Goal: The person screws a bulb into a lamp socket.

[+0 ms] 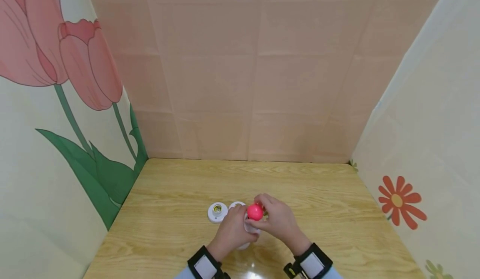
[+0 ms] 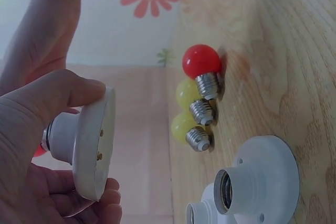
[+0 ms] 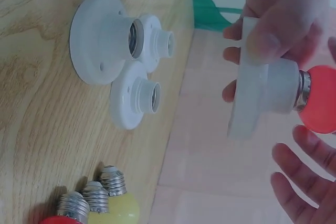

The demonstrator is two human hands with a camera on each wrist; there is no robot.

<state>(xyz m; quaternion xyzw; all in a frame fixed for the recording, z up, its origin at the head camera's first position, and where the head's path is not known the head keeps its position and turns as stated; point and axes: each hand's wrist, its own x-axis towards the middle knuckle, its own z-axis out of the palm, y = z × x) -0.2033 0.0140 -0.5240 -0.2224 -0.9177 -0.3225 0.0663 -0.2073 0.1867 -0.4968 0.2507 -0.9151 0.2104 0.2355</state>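
My left hand grips a white lamp holder by its round base, the thumb on the rim and fingers behind. In the left wrist view, two brass screws show on the base's underside. A red light bulb sits in the holder's socket, with part of its metal screw cap showing outside. My right hand is curled round this bulb, its thumb and fingers on opposite sides of the red globe. Its other fingers are spread beside the globe in the right wrist view. Both hands are above the wooden table.
Other white lamp holders stand on the table, sockets up. In the left wrist view, another red bulb and two yellow bulbs lie in a row. A pink-beige sheet hangs behind; flowered sheets flank the table.
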